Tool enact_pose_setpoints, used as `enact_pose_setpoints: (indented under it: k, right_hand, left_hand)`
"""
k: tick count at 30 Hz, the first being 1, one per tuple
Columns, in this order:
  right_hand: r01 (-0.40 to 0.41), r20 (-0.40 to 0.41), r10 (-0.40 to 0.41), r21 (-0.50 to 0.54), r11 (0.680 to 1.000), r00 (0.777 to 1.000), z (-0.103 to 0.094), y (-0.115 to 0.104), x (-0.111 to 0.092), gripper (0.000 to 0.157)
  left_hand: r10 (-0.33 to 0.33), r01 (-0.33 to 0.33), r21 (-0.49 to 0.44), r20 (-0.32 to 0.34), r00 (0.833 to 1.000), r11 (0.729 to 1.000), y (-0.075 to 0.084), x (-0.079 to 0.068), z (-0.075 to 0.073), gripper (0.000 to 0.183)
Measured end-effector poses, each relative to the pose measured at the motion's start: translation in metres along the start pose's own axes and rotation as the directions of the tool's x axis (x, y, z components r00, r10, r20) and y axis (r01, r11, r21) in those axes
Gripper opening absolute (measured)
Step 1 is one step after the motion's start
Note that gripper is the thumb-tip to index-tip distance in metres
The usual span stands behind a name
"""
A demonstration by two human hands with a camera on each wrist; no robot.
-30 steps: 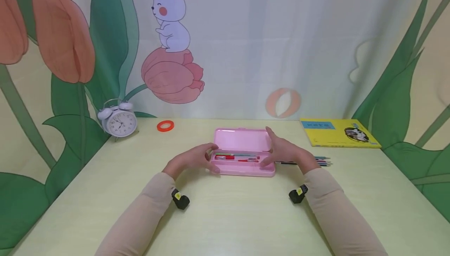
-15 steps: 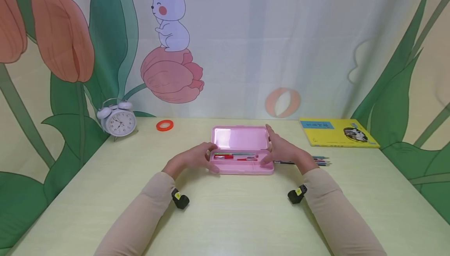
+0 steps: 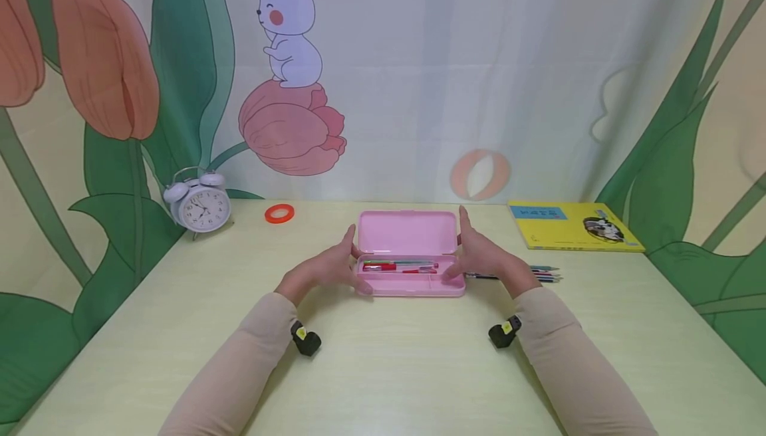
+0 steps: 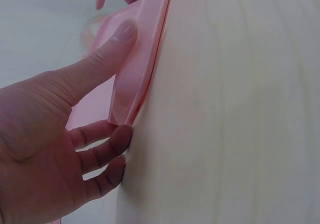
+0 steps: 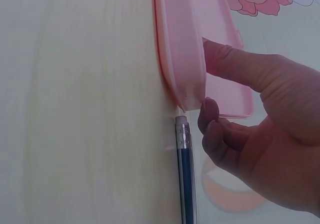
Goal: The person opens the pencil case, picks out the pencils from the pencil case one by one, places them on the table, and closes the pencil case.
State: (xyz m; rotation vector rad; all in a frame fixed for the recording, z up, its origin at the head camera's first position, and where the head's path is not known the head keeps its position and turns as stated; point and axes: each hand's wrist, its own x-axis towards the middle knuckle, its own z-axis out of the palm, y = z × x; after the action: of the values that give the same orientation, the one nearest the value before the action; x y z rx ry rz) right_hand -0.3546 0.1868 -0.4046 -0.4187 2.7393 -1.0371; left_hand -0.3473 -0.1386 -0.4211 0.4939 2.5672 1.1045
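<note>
A pink pencil case (image 3: 389,288) lies on the table in front of me, its lid (image 3: 407,232) raised at the back. A red pen (image 3: 383,267) and several other slim pens or pencils lie in its rear compartment. My left hand (image 3: 328,266) grips the case's left end. In the left wrist view, that thumb lies on the case's side (image 4: 135,84) with the fingers curled at the end. My right hand (image 3: 486,255) grips the right end. In the right wrist view, its thumb reaches over the rim and its fingertips touch the end wall (image 5: 194,95).
Several pencils (image 3: 546,275) lie under and beyond my right wrist, eraser ends close to the case. A yellow book (image 3: 568,230) lies back right. At back left stand a white alarm clock (image 3: 203,210) and an orange-red tape ring (image 3: 279,213). A printed curtain (image 3: 389,77) hangs behind.
The lid has tipped farther back and shows more of its inside. My left forefinger has stretched upward from a curled pose. Both hands stay at the ends of the case.
</note>
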Motion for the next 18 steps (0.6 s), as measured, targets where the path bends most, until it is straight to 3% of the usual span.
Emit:
enact_pose_setpoints:
  k: [8,18]
  right_hand:
    - [0.044,0.019,-0.044,-0.01,0.999,0.999,-0.0015,0.0037,0.0,0.147]
    - [0.001,0.002,-0.001,-0.053,0.999,1.0,-0.0047,-0.004,-0.0042,0.138]
  left_hand:
    - [0.006,-0.006,0.018,0.012,1.0,1.0,-0.002,0.0011,-0.0002,0.141]
    - [0.006,-0.006,0.002,0.012,1.0,1.0,-0.0015,0.0008,-0.0005,0.139]
